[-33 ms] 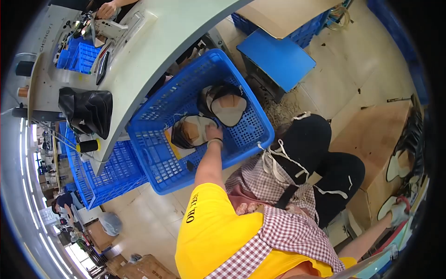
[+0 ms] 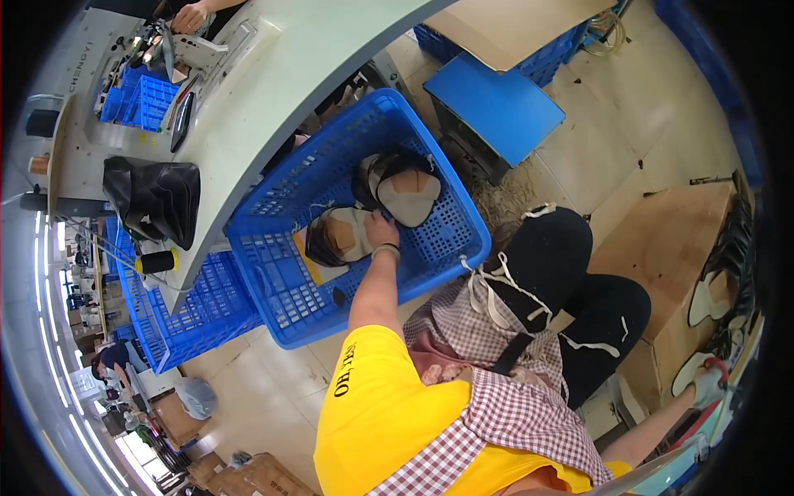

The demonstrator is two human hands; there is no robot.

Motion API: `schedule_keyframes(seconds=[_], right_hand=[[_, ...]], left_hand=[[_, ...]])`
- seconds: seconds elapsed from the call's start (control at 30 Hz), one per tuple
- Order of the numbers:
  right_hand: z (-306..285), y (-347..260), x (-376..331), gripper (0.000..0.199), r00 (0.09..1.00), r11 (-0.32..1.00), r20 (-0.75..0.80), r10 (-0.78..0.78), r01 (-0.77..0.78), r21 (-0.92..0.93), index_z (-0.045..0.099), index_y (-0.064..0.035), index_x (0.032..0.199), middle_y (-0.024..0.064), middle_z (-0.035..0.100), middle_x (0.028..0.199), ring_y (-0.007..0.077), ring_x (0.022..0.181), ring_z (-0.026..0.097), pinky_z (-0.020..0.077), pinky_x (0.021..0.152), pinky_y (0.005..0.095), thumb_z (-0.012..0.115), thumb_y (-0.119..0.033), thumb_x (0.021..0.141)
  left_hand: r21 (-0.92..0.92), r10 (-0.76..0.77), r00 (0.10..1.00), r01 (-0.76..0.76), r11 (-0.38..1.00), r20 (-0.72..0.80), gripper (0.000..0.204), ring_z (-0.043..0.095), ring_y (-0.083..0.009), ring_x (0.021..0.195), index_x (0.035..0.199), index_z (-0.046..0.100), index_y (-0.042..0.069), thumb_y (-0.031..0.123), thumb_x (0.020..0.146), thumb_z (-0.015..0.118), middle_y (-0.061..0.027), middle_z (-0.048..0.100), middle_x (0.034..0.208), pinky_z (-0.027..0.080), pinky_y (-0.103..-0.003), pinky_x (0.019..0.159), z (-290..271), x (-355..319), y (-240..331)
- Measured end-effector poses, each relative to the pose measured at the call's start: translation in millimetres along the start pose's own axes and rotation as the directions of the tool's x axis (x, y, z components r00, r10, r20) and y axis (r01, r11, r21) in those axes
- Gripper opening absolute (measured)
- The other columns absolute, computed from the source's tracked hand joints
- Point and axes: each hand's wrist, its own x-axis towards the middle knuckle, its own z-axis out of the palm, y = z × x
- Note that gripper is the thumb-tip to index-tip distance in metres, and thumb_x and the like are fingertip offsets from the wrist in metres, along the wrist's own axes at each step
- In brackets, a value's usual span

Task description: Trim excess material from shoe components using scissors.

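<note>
My left hand (image 2: 381, 231) reaches into a blue plastic basket (image 2: 291, 335), its fingers closed over the end of a shoe upper (image 2: 341, 235). That piece has black leather sides and a beige bottom with a tan patch facing up. Beside it lies a second shoe upper (image 2: 408, 195) of the same make, also bottom up. Under the held one a yellow-edged sheet (image 2: 312, 266) shows in part. At the right rim, my right hand (image 2: 709, 385) wears a pale glove and is near a beige-bottomed shoe piece (image 2: 688, 372); something red curves by its fingers, which are hard to make out.
A pale worktable (image 2: 248, 107) curves along the basket's far side, with black leather pieces (image 2: 153, 198) and a black thread spool (image 2: 157, 261). A blue-topped box (image 2: 496, 107) stands beyond the basket. To my right is a wooden board (image 2: 662, 256). Another person's hand (image 2: 190, 18) works across the table.
My left hand has shifted very slightly away from me at the end of the shoe upper. Nothing else has visibly moved beyond a small shift of the view.
</note>
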Motion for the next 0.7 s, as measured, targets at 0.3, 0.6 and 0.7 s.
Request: schedule_keyframes(seconds=[0.3, 0.6, 0.7], right_hand=[[-3.0, 0.1, -57.5, 0.042, 0.988, 0.78, 0.114, -0.105, 0.011, 0.626, 0.062, 0.0002, 0.112, 0.0104, 0.066, 0.104, 0.0174, 0.084, 0.06, 0.0463, 0.067, 0.0308, 0.065, -0.035, 0.088], [-24.5, -117.5, -185.7, 0.053, 0.752, 0.71, 0.617, -0.232, -0.303, 0.636, 0.046, -0.0101, 0.136, -0.0043, 0.047, 0.07, 0.0058, 0.047, 0.039, 0.0305, 0.044, 0.0205, 0.062, -0.016, 0.086], [-35.1, -156.7, -215.4, 0.053, 0.536, 0.621, 0.681, -0.499, -0.327, 0.713, 0.043, -0.0067, 0.137, -0.003, 0.048, 0.073, 0.0056, 0.054, 0.044, 0.0356, 0.049, 0.0181, 0.057, -0.008, 0.086]], left_hand=[[0.22, 0.575, 0.817, -0.552, 0.804, -0.051, 0.042, 0.047, -0.0361, 0.116, 0.121, 0.053, 0.007, 0.007, 0.079, 0.058, -0.0138, 0.052, 0.127, 0.042, -0.042, 0.095, -27.9, 77.0, 98.9], [0.045, 0.307, 0.939, -0.317, 0.947, 0.153, 0.024, 0.06, -0.0376, 0.095, 0.102, 0.064, 0.005, 0.018, 0.091, 0.047, -0.0199, 0.063, 0.102, 0.047, -0.047, 0.083, -29.1, 21.3, 20.8], [-0.088, 0.118, 0.99, -0.125, 0.988, -0.078, 0.023, 0.058, -0.0403, 0.097, 0.099, 0.06, 0.001, 0.018, 0.092, 0.046, -0.0219, 0.061, 0.102, 0.045, -0.047, 0.082, -78.6, -13.2, -1.8]])
